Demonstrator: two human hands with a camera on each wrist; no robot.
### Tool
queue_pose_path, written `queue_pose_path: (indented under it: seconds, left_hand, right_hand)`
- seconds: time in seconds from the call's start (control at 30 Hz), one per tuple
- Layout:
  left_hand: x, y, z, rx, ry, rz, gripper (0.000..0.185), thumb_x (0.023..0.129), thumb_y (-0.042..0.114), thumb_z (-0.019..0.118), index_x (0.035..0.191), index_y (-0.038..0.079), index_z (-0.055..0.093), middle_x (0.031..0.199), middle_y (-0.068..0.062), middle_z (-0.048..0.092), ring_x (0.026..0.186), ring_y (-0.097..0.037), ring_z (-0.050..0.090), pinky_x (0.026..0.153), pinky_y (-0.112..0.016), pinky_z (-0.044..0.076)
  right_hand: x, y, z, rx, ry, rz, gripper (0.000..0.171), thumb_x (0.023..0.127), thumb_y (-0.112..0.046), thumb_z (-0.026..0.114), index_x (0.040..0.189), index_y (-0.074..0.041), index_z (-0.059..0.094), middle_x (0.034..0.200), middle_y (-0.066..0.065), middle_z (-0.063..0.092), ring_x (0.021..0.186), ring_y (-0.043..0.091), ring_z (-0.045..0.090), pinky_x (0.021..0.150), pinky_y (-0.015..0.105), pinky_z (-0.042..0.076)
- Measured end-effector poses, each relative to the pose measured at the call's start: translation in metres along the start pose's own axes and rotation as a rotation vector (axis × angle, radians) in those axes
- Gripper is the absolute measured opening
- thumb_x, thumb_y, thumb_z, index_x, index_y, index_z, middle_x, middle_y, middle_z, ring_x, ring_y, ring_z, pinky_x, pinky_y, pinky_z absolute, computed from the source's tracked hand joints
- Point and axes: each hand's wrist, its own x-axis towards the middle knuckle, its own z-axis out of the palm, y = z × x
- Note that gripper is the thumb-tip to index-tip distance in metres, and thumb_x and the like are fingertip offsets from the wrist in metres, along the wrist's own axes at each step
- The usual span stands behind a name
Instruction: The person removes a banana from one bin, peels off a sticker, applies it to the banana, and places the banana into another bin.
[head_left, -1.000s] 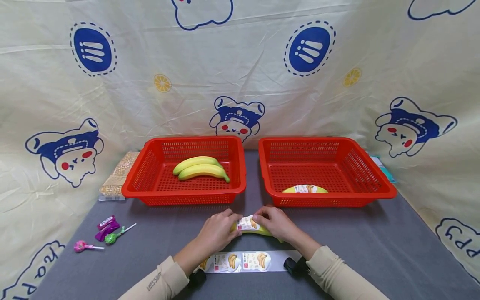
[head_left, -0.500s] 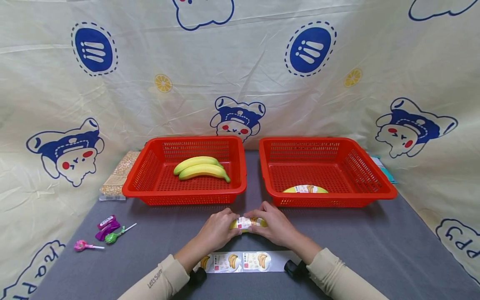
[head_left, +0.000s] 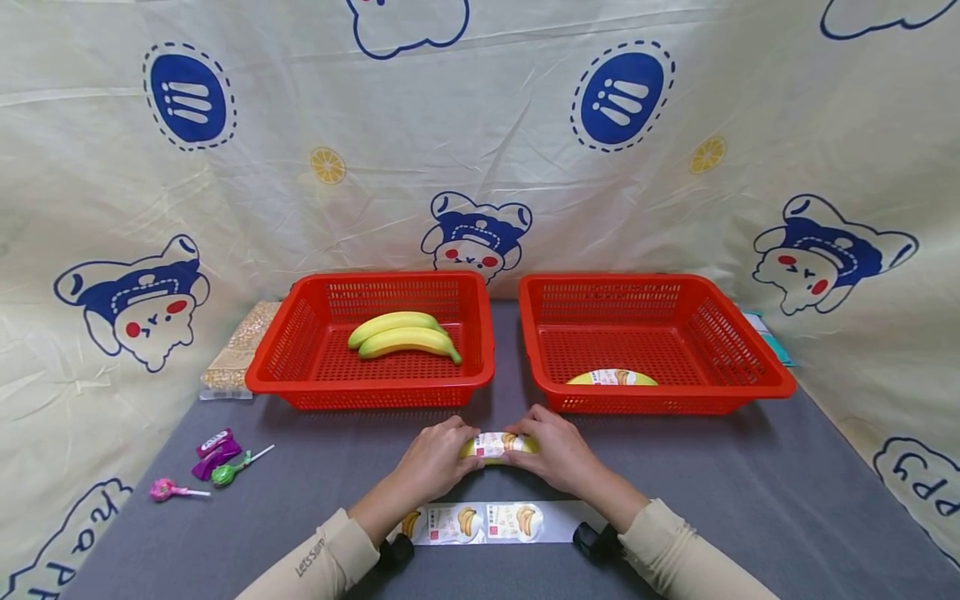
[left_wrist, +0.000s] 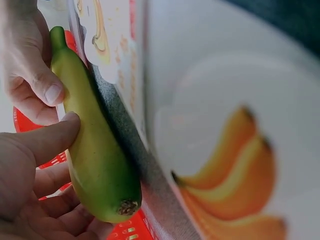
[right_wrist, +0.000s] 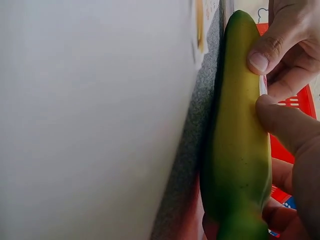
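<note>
- My left hand (head_left: 435,461) and right hand (head_left: 553,454) both curl round the banana (head_left: 497,447) on the grey table (head_left: 750,492), just before the two red baskets (head_left: 517,333).
- My fingers cover both its ends; only the labelled middle shows.
- The sticker strip (head_left: 480,523) lies near, partly hidden by my wrists.

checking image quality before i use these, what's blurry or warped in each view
Head view: sharp, evenly lit, wide-angle bend toward the edges. Left wrist view: sticker strip too close, blurred; banana fairly sharp. Right wrist view: a blank, washed-out near surface fills the left side.
</note>
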Motion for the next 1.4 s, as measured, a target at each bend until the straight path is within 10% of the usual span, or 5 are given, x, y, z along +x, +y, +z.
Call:
queue_pose_path:
  seconds: [0.37,1.4]
  left_hand:
    - [0.0,0.0,0.002,0.017,0.002,0.022,0.037,0.079,0.03,0.075,0.107,0.006,0.069,0.088,-0.003,0.063,0.069,-0.012,0.056,0.061,-0.025,0.045]
    - [0.004,0.007,0.003,0.094,-0.008,-0.028,0.038,0.082,0.04,0.069,0.112,0.017,0.069,0.087,-0.002,0.064,0.07,-0.015,0.059,0.057,-0.028,0.046]
  right_hand:
    - [0.006,-0.009,0.004,-0.04,0.009,-0.095,0.032,0.073,-0.039,0.078,0.103,-0.029,0.069,0.092,-0.006,0.053,0.086,0.009,0.043,0.072,0.026,0.038]
    - [0.001,-0.004,-0.002,-0.018,-0.11,0.065,0.038,0.073,-0.035,0.079,0.106,-0.022,0.064,0.088,-0.005,0.052,0.079,0.011,0.046,0.068,0.029,0.039]
